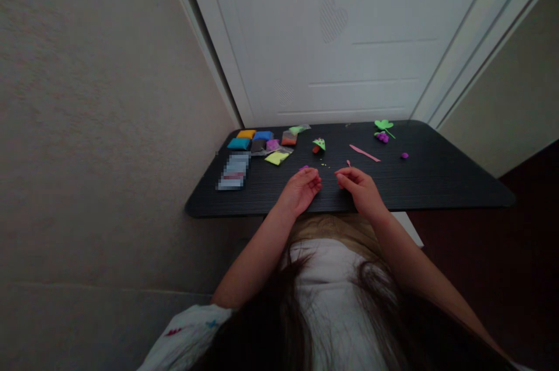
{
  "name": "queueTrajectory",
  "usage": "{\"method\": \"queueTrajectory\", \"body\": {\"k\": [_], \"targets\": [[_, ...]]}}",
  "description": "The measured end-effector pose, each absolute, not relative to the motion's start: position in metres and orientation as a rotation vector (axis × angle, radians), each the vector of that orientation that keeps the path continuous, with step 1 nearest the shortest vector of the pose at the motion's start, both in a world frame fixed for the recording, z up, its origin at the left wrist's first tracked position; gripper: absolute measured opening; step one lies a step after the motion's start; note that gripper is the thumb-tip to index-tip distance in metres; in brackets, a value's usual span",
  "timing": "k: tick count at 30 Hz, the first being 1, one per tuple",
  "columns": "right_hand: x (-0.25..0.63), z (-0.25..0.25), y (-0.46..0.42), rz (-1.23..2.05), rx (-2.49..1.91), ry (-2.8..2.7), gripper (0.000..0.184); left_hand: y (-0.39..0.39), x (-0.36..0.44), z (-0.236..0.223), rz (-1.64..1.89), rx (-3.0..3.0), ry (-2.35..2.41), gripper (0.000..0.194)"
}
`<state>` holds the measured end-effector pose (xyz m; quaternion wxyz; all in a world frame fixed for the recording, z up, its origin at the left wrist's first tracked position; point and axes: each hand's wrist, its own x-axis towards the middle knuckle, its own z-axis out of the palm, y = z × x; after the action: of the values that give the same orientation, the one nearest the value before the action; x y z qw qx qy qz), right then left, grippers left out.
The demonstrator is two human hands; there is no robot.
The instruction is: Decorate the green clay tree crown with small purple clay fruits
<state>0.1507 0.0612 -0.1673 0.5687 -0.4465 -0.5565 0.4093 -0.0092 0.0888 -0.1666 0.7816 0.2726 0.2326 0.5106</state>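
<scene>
My left hand (302,189) is above the near part of the black table, fingers curled in and thumb side up. A bit of purple clay (304,168) shows just beyond its knuckles; I cannot tell whether it touches them. Facing it, my right hand (360,186) has thumb and forefinger brought together in a pinch. Anything between the fingers of either hand is too small or hidden to make out. The tip of a small pink tool (348,162) shows right behind the right fingers. Beyond the hands stands a green-capped clay mushroom (319,144) with a reddish-orange base.
Packets of coloured clay, including a yellow one (278,158), lie at the table's back left, near a blurred flat object (234,171). To the right are a pink clay knife (365,153), a purple clay cluster (382,137), a green clover shape (384,124) and a purple lump (404,156).
</scene>
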Motion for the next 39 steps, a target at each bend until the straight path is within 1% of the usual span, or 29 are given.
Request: {"method": "queueTrajectory", "body": {"k": [10, 16, 20, 23, 30, 39], "targets": [[0.1506, -0.1666, 0.0602, 0.953, -1.051, -1.306, 0.020, 0.0906, -0.0099, -0.1684, 1.088, 0.560, 0.511, 0.015], [0.1500, -0.1661, 0.0602, 0.946, -1.057, -1.314, 0.022, 0.0886, -0.0094, -0.1664, 1.102, 0.580, 0.496, 0.008], [0.1497, -0.1648, 0.0592, 0.942, -1.065, -1.321, 0.021, 0.0883, -0.0089, -0.1653, 1.104, 0.589, 0.501, 0.012], [0.1496, -0.1649, 0.0592, 0.938, -1.069, -1.320, 0.022, 0.0892, -0.0092, -0.1656, 1.088, 0.571, 0.511, 0.009], [0.1504, -0.1666, 0.0606, 0.944, -1.058, -1.318, 0.020, 0.0908, -0.0097, -0.1663, 1.079, 0.528, 0.496, 0.014], [0.1504, -0.1658, 0.0602, 0.938, -1.061, -1.326, 0.021, 0.0874, -0.0092, -0.1642, 1.099, 0.588, 0.511, 0.008]]}}
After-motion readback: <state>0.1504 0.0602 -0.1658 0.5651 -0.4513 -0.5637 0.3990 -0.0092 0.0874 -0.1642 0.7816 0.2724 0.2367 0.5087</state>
